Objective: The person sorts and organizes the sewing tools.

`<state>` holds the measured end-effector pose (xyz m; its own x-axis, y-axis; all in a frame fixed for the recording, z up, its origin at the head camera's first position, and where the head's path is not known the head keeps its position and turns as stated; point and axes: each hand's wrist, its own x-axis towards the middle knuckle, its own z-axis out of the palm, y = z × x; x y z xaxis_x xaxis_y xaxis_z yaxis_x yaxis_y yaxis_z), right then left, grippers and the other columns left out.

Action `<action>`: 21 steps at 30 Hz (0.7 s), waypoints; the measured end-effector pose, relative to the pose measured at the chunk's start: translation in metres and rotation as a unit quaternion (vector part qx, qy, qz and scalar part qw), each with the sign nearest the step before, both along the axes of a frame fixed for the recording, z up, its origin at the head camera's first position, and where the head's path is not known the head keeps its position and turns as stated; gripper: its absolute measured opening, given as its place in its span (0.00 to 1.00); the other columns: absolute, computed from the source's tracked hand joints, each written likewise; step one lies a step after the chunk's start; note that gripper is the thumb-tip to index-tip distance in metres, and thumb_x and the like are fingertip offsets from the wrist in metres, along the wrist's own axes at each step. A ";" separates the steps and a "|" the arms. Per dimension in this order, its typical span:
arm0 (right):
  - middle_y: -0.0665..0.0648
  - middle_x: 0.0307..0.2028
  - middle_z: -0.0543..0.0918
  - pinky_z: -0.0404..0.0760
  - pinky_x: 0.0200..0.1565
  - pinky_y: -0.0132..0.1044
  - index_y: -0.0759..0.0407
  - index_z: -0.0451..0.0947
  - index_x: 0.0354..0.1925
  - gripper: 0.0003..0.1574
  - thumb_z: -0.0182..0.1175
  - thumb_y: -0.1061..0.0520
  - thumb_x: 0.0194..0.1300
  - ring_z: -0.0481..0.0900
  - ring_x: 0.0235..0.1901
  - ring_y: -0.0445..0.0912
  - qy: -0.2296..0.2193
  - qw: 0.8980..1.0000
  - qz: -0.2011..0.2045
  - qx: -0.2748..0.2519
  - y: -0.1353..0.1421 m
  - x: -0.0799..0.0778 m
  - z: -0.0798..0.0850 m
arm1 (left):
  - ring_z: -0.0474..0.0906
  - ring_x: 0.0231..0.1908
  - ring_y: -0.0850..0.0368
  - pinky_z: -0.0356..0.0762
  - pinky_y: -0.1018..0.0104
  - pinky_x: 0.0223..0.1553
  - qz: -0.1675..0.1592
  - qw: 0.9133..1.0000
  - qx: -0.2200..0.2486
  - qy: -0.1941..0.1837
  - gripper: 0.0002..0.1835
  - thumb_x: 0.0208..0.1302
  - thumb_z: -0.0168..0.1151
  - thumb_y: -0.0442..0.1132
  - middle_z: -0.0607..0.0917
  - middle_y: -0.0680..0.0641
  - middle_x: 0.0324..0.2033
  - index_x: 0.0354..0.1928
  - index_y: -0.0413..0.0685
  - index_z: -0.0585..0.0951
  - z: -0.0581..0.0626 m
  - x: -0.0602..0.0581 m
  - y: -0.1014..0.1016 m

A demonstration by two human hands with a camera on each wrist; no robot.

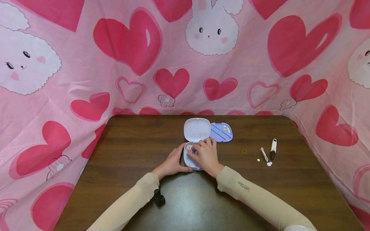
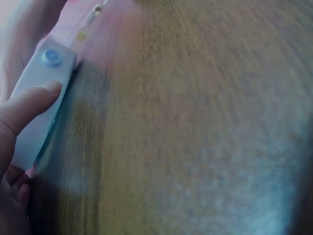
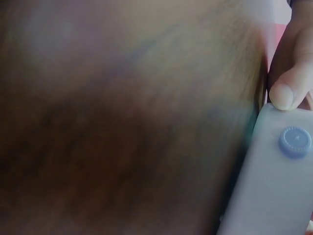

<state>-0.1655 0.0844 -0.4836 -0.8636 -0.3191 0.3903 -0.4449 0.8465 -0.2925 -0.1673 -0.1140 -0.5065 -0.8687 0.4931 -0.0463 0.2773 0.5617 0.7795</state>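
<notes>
A small white hinged case [image 1: 188, 161] sits on the table with its lid [image 1: 197, 129] tipped back. My left hand [image 1: 172, 161] grips the case at its left side. In the left wrist view its thumb [image 2: 41, 104] presses the front wall below a round blue button [image 2: 52, 57]. Over the right part of the case, my right hand [image 1: 207, 156] reaches in with bent fingers. Its thumb and fingertips are beside small round pieces [image 1: 189, 149] in the case. Whether they pinch one, I cannot tell, as the hand covers that part.
A lilac tray [image 1: 222, 132] with small coloured dots lies behind the case. To the right are a yellow elastic band [image 1: 244, 151], a small pale disc [image 1: 258, 160], a slim pale stick-like item [image 1: 264, 154], a white piece [image 1: 269, 164] and a white-and-black tool [image 1: 273, 149].
</notes>
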 end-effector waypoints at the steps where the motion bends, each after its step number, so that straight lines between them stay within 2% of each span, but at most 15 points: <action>1: 0.51 0.29 0.79 0.60 0.63 0.62 0.48 0.91 0.36 0.15 0.76 0.40 0.61 0.71 0.44 0.53 -0.003 1.000 -0.002 0.002 -0.001 0.000 0.000 | 0.64 0.71 0.42 0.61 0.40 0.73 0.000 1.000 0.001 -0.001 0.62 0.51 0.84 0.52 0.67 0.42 0.74 0.81 0.47 0.54 0.000 0.000 0.000; 11: 0.51 0.31 0.80 0.61 0.62 0.60 0.48 0.91 0.38 0.16 0.74 0.39 0.63 0.70 0.45 0.52 -0.036 0.999 -0.014 0.022 -0.003 0.000 0.003 | 0.64 0.70 0.42 0.61 0.40 0.73 -0.001 1.000 -0.001 0.000 0.62 0.51 0.84 0.51 0.67 0.42 0.74 0.81 0.48 0.54 0.000 -0.001 -0.001; 21: 0.53 0.30 0.81 0.64 0.58 0.60 0.50 0.91 0.38 0.14 0.74 0.42 0.64 0.72 0.44 0.54 -0.022 0.999 -0.016 0.023 -0.004 0.001 0.005 | 0.64 0.71 0.42 0.62 0.41 0.72 -0.001 1.000 -0.001 0.005 0.63 0.51 0.84 0.51 0.67 0.41 0.75 0.82 0.47 0.53 -0.003 -0.002 -0.001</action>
